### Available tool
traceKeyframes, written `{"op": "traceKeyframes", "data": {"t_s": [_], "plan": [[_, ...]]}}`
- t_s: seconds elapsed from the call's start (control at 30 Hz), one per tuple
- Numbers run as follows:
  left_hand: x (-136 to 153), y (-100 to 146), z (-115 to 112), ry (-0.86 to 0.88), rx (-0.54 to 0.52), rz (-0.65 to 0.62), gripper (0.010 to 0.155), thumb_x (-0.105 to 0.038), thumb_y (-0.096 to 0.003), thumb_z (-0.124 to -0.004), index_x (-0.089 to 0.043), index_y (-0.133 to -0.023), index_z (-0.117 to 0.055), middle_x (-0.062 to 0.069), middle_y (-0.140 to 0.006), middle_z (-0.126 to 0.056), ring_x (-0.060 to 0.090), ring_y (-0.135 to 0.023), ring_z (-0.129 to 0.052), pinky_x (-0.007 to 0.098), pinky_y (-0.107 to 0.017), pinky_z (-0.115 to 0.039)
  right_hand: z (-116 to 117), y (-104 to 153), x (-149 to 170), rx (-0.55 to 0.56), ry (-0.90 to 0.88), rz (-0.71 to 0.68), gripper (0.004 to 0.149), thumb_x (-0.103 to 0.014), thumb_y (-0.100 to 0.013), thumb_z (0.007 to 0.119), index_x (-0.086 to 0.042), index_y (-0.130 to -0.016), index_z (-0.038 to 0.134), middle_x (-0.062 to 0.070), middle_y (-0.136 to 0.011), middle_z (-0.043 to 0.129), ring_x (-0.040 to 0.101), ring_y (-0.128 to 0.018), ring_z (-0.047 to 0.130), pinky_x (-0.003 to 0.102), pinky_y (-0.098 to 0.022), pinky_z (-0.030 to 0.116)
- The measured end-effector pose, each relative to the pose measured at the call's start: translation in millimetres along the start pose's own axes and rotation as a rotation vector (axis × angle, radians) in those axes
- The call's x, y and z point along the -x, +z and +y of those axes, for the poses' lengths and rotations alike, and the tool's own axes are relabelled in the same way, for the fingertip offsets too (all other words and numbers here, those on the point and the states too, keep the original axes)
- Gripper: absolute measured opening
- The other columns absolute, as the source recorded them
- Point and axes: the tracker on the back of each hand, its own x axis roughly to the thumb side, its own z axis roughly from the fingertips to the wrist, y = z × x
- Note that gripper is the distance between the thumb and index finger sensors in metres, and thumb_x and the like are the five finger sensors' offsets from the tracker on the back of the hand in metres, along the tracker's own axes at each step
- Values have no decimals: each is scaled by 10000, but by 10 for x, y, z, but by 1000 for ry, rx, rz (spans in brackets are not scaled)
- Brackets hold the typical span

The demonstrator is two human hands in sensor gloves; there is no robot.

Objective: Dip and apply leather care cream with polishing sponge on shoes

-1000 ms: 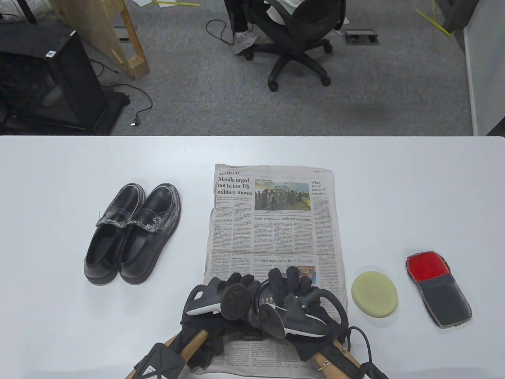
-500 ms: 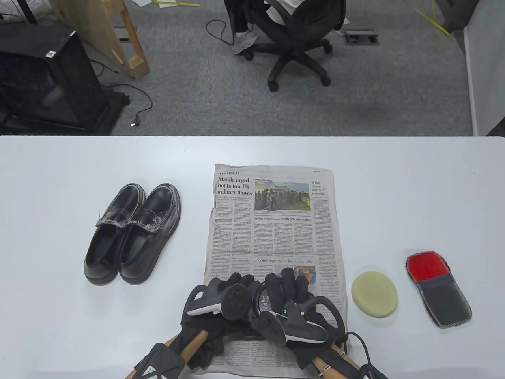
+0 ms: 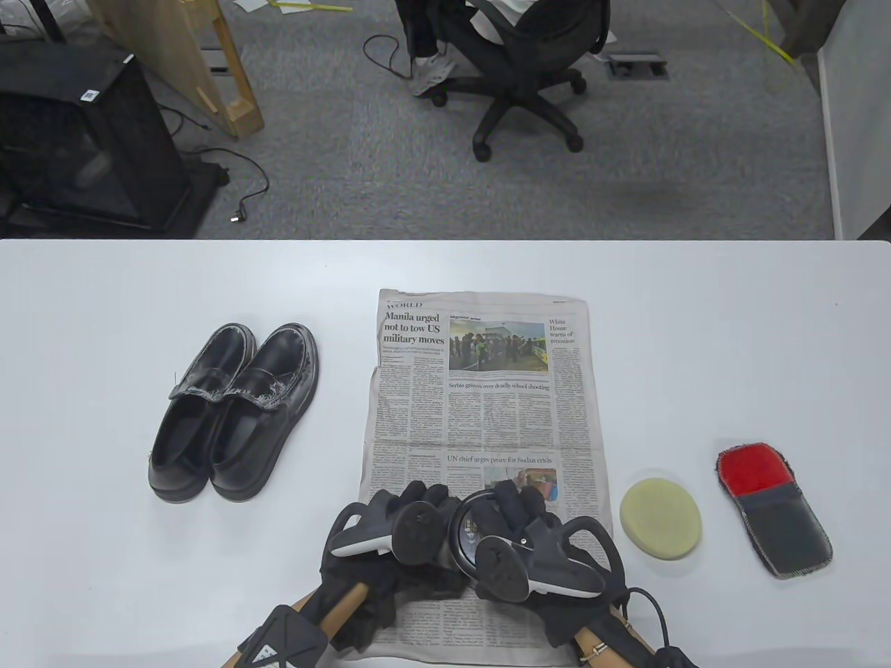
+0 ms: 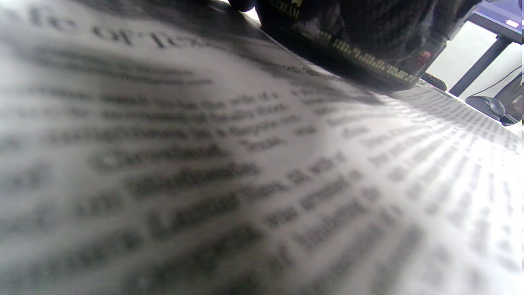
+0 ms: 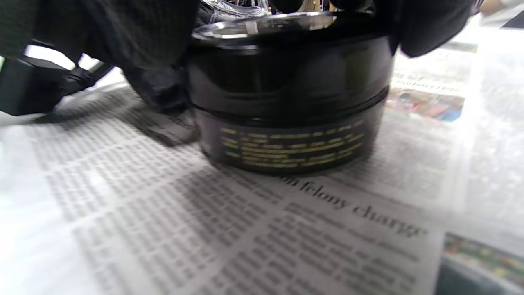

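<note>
Table view shows a white table (image 3: 104, 292) filling the lower two thirds of the frame, with a newspaper (image 3: 480, 403) spread flat at its centre. Left of the paper, a pair of black loafers (image 3: 233, 410) stands side by side, toes pointing to the upper right, their leather scuffed with pale marks round the toes and straps. At the lower centre of the frame both gloved hands meet over the near end of the newspaper, around a round black jar of leather care cream (image 5: 286, 102). In the right wrist view the jar stands upright on the newsprint, glossy black with a band of small gold print round its lower half and a lid on top; what is inside cannot be seen. The left hand (image 3: 390, 529) lies against the jar's left side with its fingers curled round it, while the right hand (image 3: 522, 536) reaches over the top, its fingers curled down over the lid's rim. To the right of the paper, in the lower right of the frame, lies a round pale yellow polishing sponge (image 3: 660, 518), flat on the table, and further right a red and grey cloth mitt (image 3: 773, 511).
</note>
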Motion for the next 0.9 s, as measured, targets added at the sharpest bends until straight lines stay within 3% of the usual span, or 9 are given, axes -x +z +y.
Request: {"op": "traceKeyframes", "data": {"t_s": [0.1, 0.23, 0.33, 0.6, 0.9], "plan": [[-6, -2, -2, -6, 1, 1, 1049, -604, -484, -724, -33, -1206, -220, 288, -1225, -149, 553, -1021, -159, 693, -665, -265, 46, -21, -21, 15, 55, 14, 1055, -707, -443, 601, -49, -1191, 254, 376, -1174, 338, 652, -921, 604, 568, -677, 707], [-8, -4, -4, -6, 2, 1, 1052, -604, -484, -724, -31, -1206, -218, 290, -1225, -148, 554, -1021, -159, 695, -664, -264, 171, -95, -28, -58, -26, -35, 1151, -727, -464, 546, 35, -1177, 61, 512, -1123, 171, 749, -937, 417, 701, -690, 552], [-4, -3, -6, -2, 1, 0, 1049, -603, -484, -725, -35, -1205, -218, 286, -1226, -147, 552, -1022, -159, 692, -665, -263, 213, -132, -45, -47, -35, -26, 1211, -750, -453, 521, 84, -1153, -10, 560, -1085, 121, 760, -906, 384, 713, -681, 570], [2, -1, -10, 2, -2, 8, 1047, -591, -478, -726, -35, -1202, -213, 281, -1227, -147, 544, -1025, -159, 687, -668, -263, 314, -112, -44, 54, -62, -35, 1145, -746, -505, 468, 55, -1157, -25, 539, -1084, 84, 763, -903, 318, 765, -664, 510], [17, -2, -9, 9, 0, 8, 1055, -591, -479, -730, -27, -1200, -206, 283, -1226, -141, 543, -1025, -152, 686, -670, -256, 314, -132, -13, 26, -88, -47, 1125, -760, -498, 475, -13, -1171, -31, 515, -1099, 42, 754, -925, 310, 750, -673, 555]]}}
